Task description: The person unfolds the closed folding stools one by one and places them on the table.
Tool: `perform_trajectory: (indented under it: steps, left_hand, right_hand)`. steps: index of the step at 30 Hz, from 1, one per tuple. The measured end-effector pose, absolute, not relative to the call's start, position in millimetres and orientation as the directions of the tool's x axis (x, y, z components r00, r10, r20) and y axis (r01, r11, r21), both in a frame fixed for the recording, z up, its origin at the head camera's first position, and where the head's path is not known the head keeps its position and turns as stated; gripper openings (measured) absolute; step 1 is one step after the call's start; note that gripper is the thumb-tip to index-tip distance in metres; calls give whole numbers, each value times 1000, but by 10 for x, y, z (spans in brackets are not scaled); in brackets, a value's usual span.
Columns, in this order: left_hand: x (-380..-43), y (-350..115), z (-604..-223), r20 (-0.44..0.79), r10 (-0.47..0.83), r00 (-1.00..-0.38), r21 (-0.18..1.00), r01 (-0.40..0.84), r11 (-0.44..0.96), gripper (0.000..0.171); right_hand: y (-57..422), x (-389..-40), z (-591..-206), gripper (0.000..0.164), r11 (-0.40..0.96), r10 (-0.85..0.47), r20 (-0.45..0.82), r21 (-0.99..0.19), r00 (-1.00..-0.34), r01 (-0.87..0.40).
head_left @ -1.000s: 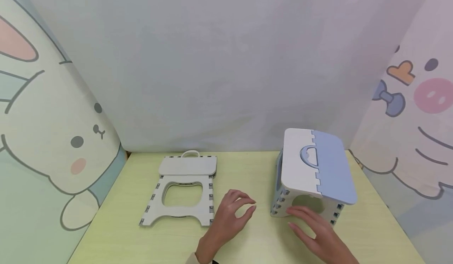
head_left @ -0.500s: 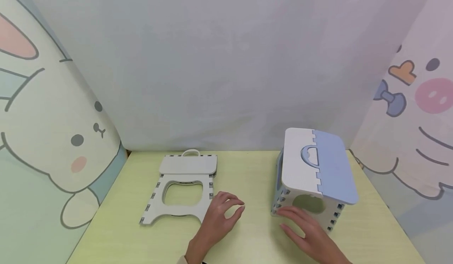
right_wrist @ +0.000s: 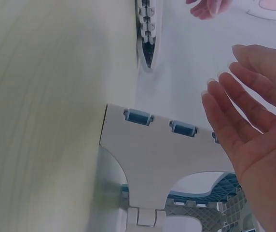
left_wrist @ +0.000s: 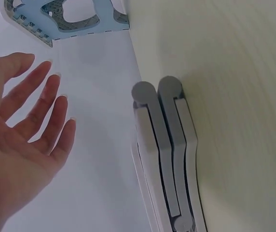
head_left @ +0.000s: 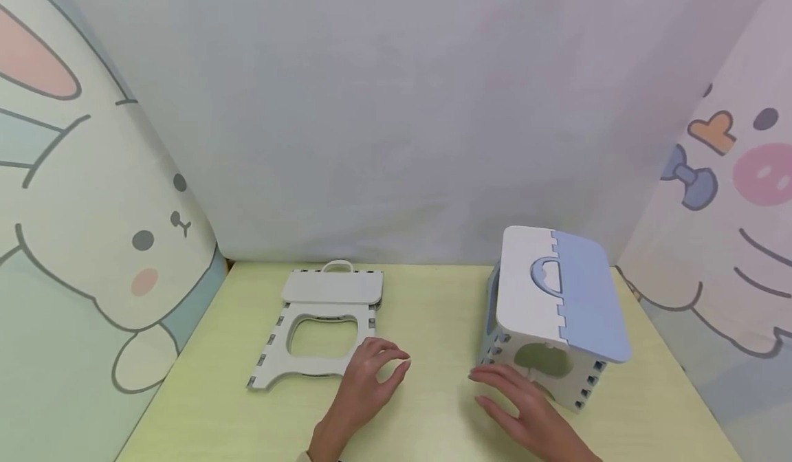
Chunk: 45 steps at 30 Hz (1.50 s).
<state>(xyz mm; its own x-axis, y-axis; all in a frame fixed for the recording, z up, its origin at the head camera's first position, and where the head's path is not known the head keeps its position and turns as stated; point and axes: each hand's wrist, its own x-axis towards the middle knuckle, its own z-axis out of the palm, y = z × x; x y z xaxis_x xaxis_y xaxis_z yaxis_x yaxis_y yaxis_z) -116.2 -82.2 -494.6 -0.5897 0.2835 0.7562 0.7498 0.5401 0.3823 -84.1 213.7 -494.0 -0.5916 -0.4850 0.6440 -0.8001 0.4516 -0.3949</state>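
On the left of the table a folded white step stool (head_left: pixel 334 287) lies flat, its handle loop at the back. My left hand (head_left: pixel 361 390) overlaps its near right corner in the head view, fingers relaxed and thumb apart, holding nothing. The left wrist view has the loose left hand (left_wrist: pixel 22 130) beside the folded stool's hinged edge (left_wrist: pixel 147 140). At the right stands an unfolded white and blue step stool (head_left: pixel 529 311) with a blue handle. My right hand (head_left: pixel 522 410), empty and gently bent, is in front of its near side panel (right_wrist: pixel 143 145).
Both stools stand on a pale yellow-green table (head_left: pixel 433 311). A grey-white curtain (head_left: pixel 396 118) hangs at the back edge. Side sheets carry a cartoon rabbit (head_left: pixel 111 256) on the left and a pink-nosed cartoon animal (head_left: pixel 730 228) on the right.
Both hands have drifted left, the left one toward the folded stool's near corner and the right one partly away from the unfolded stool's panel. The stools keep their places on the table.
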Motion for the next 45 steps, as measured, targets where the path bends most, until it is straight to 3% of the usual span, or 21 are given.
perform_trajectory:
  steps: [19,45]
  left_hand:
    - [-1100,-1107,-4987,643,273,-716,437,635,637,13]
    - [-1151,-1437,-5078,629,223,-745,390,550,738,22]
  right_hand:
    - [2068,-948,-4997,53,434,-505,628,-408,-592,-803]
    - [1869,-1108,-5072,49,461,-521,576,-431,-630,-776]
